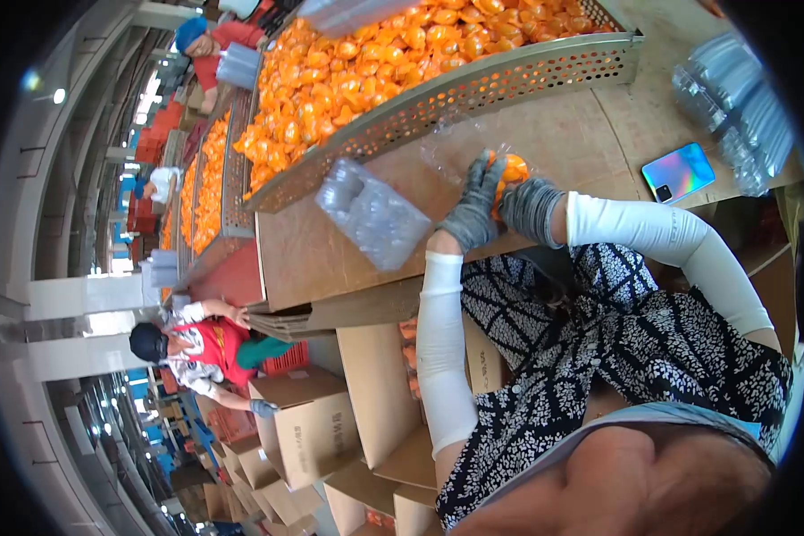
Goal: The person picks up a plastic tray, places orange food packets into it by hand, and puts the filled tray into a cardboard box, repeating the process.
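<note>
Both my hands wear grey gloves and meet at the near edge of the table. My left hand [475, 207] presses its fingers against the left side of a shiny orange piece [515, 168]. My right hand [531, 211] curls around the same piece from the right, hiding its lower part. A crumpled clear plastic bag [451, 143] lies just beyond my left fingertips. Left of my hands is a clear plastic pack of trays [372, 214].
A perforated metal bin [473, 94] heaped with orange pieces [366, 67] stands along the far side. To the right lie a phone [678, 172] and stacked clear trays [732, 98]. Cardboard boxes [317, 438] stand at lower left, beside a person in a red apron [223, 353].
</note>
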The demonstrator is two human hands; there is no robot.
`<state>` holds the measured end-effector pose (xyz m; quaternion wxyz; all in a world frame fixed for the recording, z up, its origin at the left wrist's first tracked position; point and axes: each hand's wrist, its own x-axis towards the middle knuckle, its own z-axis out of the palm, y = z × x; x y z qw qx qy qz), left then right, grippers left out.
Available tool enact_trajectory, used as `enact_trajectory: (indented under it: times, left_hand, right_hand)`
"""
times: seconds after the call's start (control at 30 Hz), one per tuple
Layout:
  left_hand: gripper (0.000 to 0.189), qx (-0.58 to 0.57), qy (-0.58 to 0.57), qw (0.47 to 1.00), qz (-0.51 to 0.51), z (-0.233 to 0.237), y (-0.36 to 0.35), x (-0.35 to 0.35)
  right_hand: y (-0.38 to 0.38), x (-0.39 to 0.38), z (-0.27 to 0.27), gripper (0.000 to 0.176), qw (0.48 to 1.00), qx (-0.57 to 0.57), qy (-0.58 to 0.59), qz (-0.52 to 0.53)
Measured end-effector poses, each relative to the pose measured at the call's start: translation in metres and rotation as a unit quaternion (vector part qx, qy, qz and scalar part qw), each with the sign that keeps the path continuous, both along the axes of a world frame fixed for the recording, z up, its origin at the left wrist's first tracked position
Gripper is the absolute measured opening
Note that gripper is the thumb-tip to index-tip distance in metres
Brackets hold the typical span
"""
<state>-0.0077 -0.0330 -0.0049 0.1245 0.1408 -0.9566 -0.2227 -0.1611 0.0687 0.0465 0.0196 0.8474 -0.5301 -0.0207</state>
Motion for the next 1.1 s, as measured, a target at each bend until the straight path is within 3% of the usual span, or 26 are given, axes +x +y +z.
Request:
enact_trajectory:
  times: [0.1,0.2,0.23,0.27,0.3,0.33,0.37,0.4,0.43,0.47,0.5,0.53,0.57,0.6,0.63,0.67,0.7,0.73,0.77,0.8,0.9,1.0,1.03,1.1]
  left_hand:
    - [0.124,0.063,-0.028,0.997,0.028,0.014,0.003,0.009]
    - [0.123,0.026,0.068,0.996,0.052,0.014,0.019,0.000]
    - [0.109,0.038,0.054,0.990,0.125,0.020,0.028,-0.014]
    - [0.109,0.036,0.056,0.990,0.122,0.007,0.033,-0.021]
    - [0.100,0.025,0.128,0.983,0.128,-0.012,0.033,-0.024]
    - [0.091,0.012,0.197,0.971,0.132,0.001,0.034,-0.026]
    - [0.078,0.017,0.196,0.968,0.153,0.014,0.046,-0.024]
    - [0.078,0.015,0.195,0.969,0.151,0.012,0.049,-0.022]
    - [0.076,0.011,0.202,0.965,0.166,0.008,0.051,-0.025]
    - [0.074,0.005,0.210,0.961,0.182,0.005,0.050,-0.027]
    - [0.072,0.019,0.220,0.959,0.181,0.008,0.051,-0.029]
    - [0.072,0.019,0.221,0.958,0.181,0.008,0.053,-0.029]
    - [0.073,0.024,0.226,0.957,0.181,0.006,0.053,-0.029]
    - [0.074,0.028,0.230,0.955,0.182,0.006,0.052,-0.030]
    - [0.074,0.026,0.231,0.955,0.184,0.003,0.051,-0.030]
    - [0.072,0.049,0.237,0.953,0.183,0.003,0.051,-0.030]
    - [0.071,0.070,0.244,0.949,0.186,0.005,0.053,-0.031]
    - [0.071,0.065,0.244,0.946,0.205,0.006,0.056,-0.035]
    - [0.070,0.036,0.272,0.941,0.199,0.008,0.057,-0.040]
    - [0.069,0.004,0.293,0.934,0.207,0.010,0.061,-0.039]
    - [0.069,0.020,0.240,0.941,0.238,0.028,0.064,-0.030]
    - [0.071,0.019,0.207,0.944,0.255,0.039,0.063,-0.028]
    - [0.071,0.011,0.205,0.937,0.283,0.037,0.064,-0.027]
    - [0.070,0.055,0.220,0.942,0.248,0.034,0.060,-0.031]
  right_hand:
    - [-0.007,-0.009,-0.017,0.014,0.985,0.015,-0.171,0.029]
    - [-0.001,-0.015,-0.008,0.016,0.975,0.083,-0.199,-0.060]
    - [0.000,-0.021,-0.019,0.022,0.960,0.035,-0.277,-0.015]
    - [-0.002,-0.029,-0.013,0.022,0.961,0.033,-0.275,-0.017]
    - [-0.006,-0.040,-0.001,0.025,0.951,0.107,-0.283,0.062]
    - [-0.015,-0.051,0.009,0.029,0.930,0.176,-0.289,0.140]
    - [-0.033,-0.069,0.014,0.034,0.918,0.230,-0.226,0.231]
    - [-0.051,-0.088,0.038,0.033,0.884,0.281,-0.216,0.306]
    - [-0.080,-0.103,0.052,0.032,0.869,0.310,-0.224,0.313]
    - [-0.106,-0.124,0.062,0.032,0.859,0.259,-0.327,0.298]
    - [-0.133,-0.143,0.081,0.021,0.891,0.235,-0.324,0.215]
    - [-0.148,-0.156,0.106,0.014,0.872,0.247,-0.415,0.080]
    - [-0.199,-0.174,0.087,0.012,0.908,0.164,-0.357,-0.145]
    - [-0.219,-0.188,0.084,0.027,0.938,-0.007,-0.287,-0.194]
    - [-0.236,-0.195,0.077,0.022,0.952,-0.108,-0.183,-0.219]
    - [-0.247,-0.201,0.069,0.029,0.950,-0.113,-0.120,-0.264]
    - [-0.267,-0.212,0.063,0.037,0.951,-0.047,-0.052,-0.301]
    - [-0.275,-0.225,0.053,0.042,0.960,-0.053,-0.020,-0.276]
    - [-0.272,-0.218,0.068,0.047,0.963,0.030,-0.009,-0.268]
    - [-0.274,-0.210,0.075,0.047,0.972,0.040,-0.030,-0.229]
    - [-0.286,-0.107,0.093,0.045,0.965,-0.021,-0.260,0.041]
    - [-0.252,0.059,0.144,0.043,0.824,-0.008,-0.454,0.340]
    - [-0.237,0.115,0.160,0.042,0.771,-0.001,-0.493,0.404]
    - [-0.204,0.217,0.192,0.041,0.689,0.006,-0.544,0.480]
